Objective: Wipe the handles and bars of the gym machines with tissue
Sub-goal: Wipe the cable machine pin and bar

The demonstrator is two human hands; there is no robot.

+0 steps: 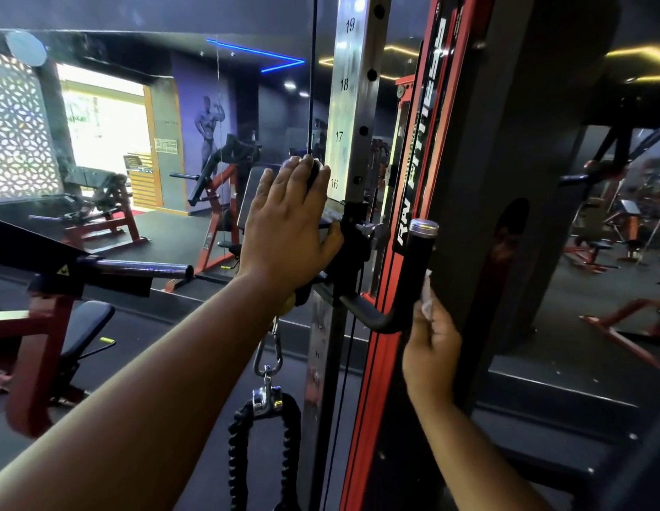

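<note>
Both working: right hand (429,348) pinching tissue (427,296) against the black handle (413,274), left hand (289,230) lying flat, fingers straight, on the pulley carriage (348,230).

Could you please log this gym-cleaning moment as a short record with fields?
left hand: fingers straight, resting on the black pulley carriage of the numbered upright
right hand: pinches a white tissue against the black handle
handle: L-shaped, silver cap on top
below carriage: carabiner with black rope attachment
</note>
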